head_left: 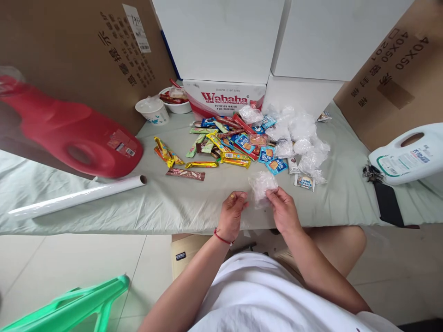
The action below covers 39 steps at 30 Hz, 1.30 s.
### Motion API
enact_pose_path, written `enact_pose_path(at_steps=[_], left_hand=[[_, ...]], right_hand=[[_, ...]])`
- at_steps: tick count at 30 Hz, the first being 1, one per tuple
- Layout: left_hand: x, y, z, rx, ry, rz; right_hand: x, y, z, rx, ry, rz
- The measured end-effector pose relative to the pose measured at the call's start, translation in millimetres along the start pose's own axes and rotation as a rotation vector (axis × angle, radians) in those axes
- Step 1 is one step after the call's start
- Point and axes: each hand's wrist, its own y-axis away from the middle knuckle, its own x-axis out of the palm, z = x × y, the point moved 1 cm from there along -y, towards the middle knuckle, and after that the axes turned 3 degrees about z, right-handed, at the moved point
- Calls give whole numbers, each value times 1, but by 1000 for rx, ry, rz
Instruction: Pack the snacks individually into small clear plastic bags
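Note:
Near the table's front edge, my right hand (284,208) pinches a crumpled clear plastic bag or film (262,186) between thumb and fingers. My left hand (234,213), a red cord on its wrist, is just left of it with thumb and fingertips pressed together; what they hold, if anything, is too small to make out. Beyond the hands lies a pile of wrapped snacks, with yellow packs (236,159), blue cracker packets (277,166) and a brown bar (185,174). To its right is a heap of crumpled clear plastic (301,133).
A large red jug (83,138) and a roll of clear film (79,197) lie at left. Two paper tubs (152,113) and a Wahaha carton (224,97) stand behind. A white bottle (411,154) and black phone-like object (388,203) are at right. A green stool (72,302) stands below.

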Motion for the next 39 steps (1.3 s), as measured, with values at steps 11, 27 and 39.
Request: enact_pose_path(at_steps=[11, 27, 39], left_hand=[[18, 6, 9, -190, 106, 154], [3, -5, 1, -181, 127, 212], [-5, -1, 4, -275, 234, 118]], right_hand=[[8, 12, -3, 70, -7, 151], [-31, -4, 12, 54, -34, 32], [-29, -8, -7, -28, 257, 36]])
